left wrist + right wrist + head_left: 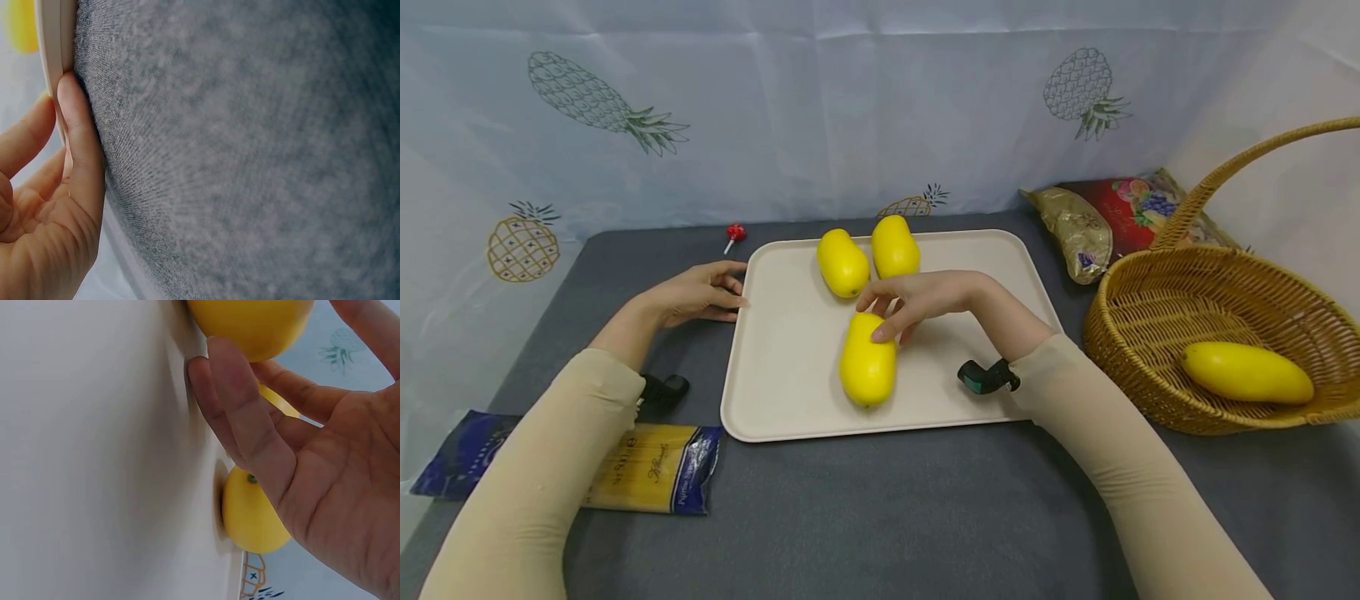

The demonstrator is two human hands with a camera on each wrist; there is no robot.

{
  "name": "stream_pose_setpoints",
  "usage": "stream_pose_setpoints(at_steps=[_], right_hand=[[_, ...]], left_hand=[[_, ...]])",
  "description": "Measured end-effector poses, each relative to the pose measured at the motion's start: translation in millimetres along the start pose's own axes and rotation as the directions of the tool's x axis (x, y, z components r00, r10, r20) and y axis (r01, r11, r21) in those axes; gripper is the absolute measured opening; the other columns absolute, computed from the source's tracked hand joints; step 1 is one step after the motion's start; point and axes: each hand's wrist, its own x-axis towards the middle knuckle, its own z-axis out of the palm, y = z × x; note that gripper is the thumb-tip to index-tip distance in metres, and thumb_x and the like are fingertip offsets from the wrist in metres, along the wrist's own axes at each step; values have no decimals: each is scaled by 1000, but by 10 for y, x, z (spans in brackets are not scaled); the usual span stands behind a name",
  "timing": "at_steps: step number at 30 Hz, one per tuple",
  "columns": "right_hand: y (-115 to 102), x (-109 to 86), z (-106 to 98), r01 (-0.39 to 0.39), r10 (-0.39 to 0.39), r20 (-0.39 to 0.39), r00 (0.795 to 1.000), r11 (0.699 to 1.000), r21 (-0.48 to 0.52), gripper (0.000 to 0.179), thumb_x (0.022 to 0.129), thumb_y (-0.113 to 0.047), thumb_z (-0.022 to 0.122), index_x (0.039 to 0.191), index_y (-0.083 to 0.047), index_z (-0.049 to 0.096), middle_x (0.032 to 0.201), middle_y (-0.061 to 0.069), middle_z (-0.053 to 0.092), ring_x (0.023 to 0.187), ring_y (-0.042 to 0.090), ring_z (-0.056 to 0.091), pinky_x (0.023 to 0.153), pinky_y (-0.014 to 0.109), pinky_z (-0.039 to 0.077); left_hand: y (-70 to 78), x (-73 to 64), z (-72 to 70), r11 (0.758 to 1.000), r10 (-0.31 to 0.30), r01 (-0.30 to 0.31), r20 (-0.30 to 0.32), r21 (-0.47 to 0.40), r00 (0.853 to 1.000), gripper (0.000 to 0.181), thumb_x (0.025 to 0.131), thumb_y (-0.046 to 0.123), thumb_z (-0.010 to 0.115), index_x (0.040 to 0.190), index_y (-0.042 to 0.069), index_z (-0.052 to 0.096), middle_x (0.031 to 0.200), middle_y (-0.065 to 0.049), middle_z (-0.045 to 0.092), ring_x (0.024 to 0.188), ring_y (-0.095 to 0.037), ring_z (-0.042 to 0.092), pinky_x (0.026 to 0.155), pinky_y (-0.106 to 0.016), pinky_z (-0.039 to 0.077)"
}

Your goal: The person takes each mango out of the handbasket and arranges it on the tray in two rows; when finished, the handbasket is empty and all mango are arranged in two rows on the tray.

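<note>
A beige tray lies on the dark table, its left rim between the thumb and fingers of my left hand. The left wrist view shows that hand pinching the rim. Three yellow oblong fruits are on the tray: a front one near the middle, a back left one and a back right one. At the far end of the front fruit, my right hand touches it with loosely bent fingers. In the right wrist view, the fingertips are right beside a fruit, not wrapped round it.
To the right stands a wicker basket with a tall handle, holding another yellow fruit. A red and gold bag lies behind it. A pasta packet is at front left, and a red lollipop at back left.
</note>
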Motion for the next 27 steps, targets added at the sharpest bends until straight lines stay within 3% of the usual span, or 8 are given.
stream_pose_setpoints(at_steps=[12, 19, 27], right_hand=[[-40, -284, -88, 10, -12, -56, 998, 999, -35, 65, 95, -32, 65, 150, -15, 36, 147, 8, 44, 121, 23, 59, 98, 36, 56], [-104, -673, -157, 19, -45, -176, 983, 989, -147, 57, 95, -33, 65, 146, -16, 44, 144, 11, 49, 122, 22, 60, 97, 39, 57], [-138, -1205, -259, 21, -89, -301, 949, 975, -221, 49, 98, -30, 62, 143, -22, 45, 141, 2, 51, 124, 19, 57, 100, 38, 53]], left_hand=[[-1, 9, -12, 1000, 2, -2, 7, 7, 1000, 79, 100, 16, 58, 160, 8, 7, 112, -1, 49, 94, -5, 61, 85, -24, 58], [2, 2, -11, 1000, 8, -9, 13, 12, 1000, 80, 100, 17, 59, 160, 8, 7, 114, -2, 48, 94, -4, 61, 87, -24, 58], [0, -13, 4, 1000, 9, -9, 15, 6, 1000, 80, 100, 16, 59, 160, 8, 7, 115, -3, 47, 94, -4, 61, 87, -24, 58]])
